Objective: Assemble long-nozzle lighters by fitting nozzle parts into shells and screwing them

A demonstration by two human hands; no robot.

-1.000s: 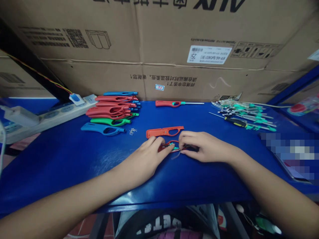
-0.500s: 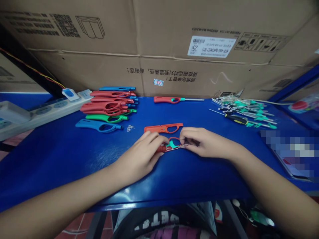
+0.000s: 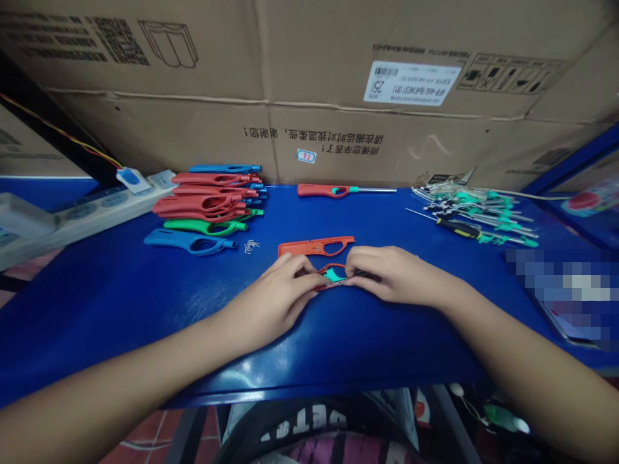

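On the left of your glossy blue desk (image 3: pixel 387 361), a long white plastic power strip (image 3: pixel 99 209) slants away, carrying a blocky white adapter (image 3: pixel 26 216) and a blue-and-white plug (image 3: pixel 131 179) fed by a red-and-yellow cable. Just right of it you have a pile of smooth moulded handles (image 3: pixel 193 207), mostly red with some blue and green, each long and tapered with an elongated loop. One blue handle (image 3: pixel 167 238) lies at the pile's near side, and right of it sits a small scatter of thin, silvery metal pins (image 3: pixel 250 246). Your left hand (image 3: pixel 287 287) grips the left end of the red shell (image 3: pixel 327 267) near the middle of the desk, thumb and fingers closed around it. An orange half-shell (image 3: pixel 300 249), with its own loop at the right, lies just beyond. Inside the red shell's curved loop you can see a matte teal-green part (image 3: pixel 333 275). Farther off, by the corrugated cardboard (image 3: pixel 314 84) at the far side, a red lighter (image 3: pixel 314 191) points its slim metal tube right. Your right hand (image 3: pixel 394 274) pinches the red shell's right end, its fingertips hiding any finer piece between them. To the far right, slender metal rods (image 3: pixel 503 209) with teal fittings lie tangled with fine wires, a black-and-yellow screwdriver (image 3: pixel 459 229) against their near side. A flat, pixel-masked device (image 3: pixel 570 312) lies nearer, at the right edge.
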